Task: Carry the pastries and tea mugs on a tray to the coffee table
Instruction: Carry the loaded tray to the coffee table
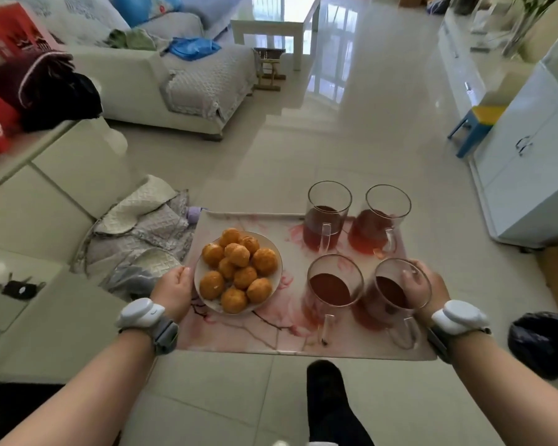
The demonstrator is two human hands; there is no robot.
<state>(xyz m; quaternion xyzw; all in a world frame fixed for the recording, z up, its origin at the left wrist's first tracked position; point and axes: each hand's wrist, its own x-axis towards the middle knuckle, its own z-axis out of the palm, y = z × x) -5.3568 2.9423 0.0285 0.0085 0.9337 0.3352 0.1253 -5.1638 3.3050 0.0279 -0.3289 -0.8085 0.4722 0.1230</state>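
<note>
The tray is a flat rectangular one with a pale pink floral print, held level between the left hand and the right hand, one hand on each short edge. Right beside the left hand there's a white plate piled with round golden-brown pastries, about a dozen, stacked a bit in the middle. Over on the right hand's side are four clear glass tea mugs in a two-by-two block, all upright, each roughly half full of dark reddish tea, handles pointing back toward the person. The nearest right mug sits right against the right hand's fingers.
</note>
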